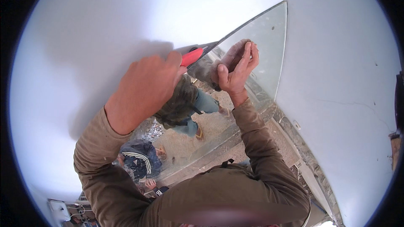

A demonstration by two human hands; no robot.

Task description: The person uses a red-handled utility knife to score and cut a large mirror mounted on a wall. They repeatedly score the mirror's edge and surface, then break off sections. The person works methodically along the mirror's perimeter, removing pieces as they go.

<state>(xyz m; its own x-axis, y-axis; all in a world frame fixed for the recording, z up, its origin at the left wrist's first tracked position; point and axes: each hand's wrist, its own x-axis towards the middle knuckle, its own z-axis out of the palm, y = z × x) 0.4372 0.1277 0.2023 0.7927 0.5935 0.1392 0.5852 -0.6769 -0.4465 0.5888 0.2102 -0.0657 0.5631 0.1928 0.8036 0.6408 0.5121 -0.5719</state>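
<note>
Watching from here, I see the left hand (pixel 145 88) wrapped round a red tool (pixel 192 57), which sits by the glass panel's (pixel 269 50) upper-left edge, along the white wall (pixel 97 25). The right hand (pixel 240 69) is unclenched, fingers extended, before the glass panel's middle; whether it touches, I cannot tell. A tool slipping under uneven pressure could scratch the glass panel or jab toward the right hand; with slack support, the glass panel might shift.
</note>
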